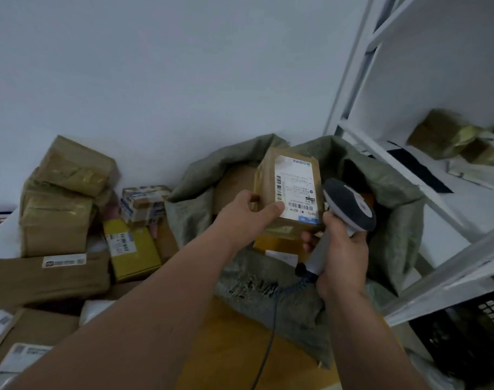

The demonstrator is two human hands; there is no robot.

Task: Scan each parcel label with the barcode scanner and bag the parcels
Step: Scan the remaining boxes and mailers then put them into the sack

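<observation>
Fingers (251, 199) of the left hand (247, 213) curl round the near left edge of a brown cardboard parcel (289, 190), thumb lying on the corner of its white label (296, 192), so the parcel is held up over the open mouth of a grey-green woven sack (395, 209) with the label facing the camera. Right beside it, the right hand (343, 257) is wrapped tight round the pale grip of a barcode scanner (350, 205), whose round dark head stands just to the right of the parcel's lower corner; its dark cable (271, 333) runs down from the butt of the grip toward the bottom edge of the view. Inside the sack, under the held parcel, more brown and yellow parcels (279, 244) show. To the left, against the white wall, lies a loose heap of taped cardboard boxes (62, 198), among them a yellow box (133, 249) with a barcode label and a flat brown carton (51, 277). On the right stands a white shelf rack (381, 153) with a few blurred brown parcels (448, 136) on one shelf, and a black slatted crate (471, 339) sits at the lower right. An orange-brown surface (231, 347) shows beneath the forearms.
</observation>
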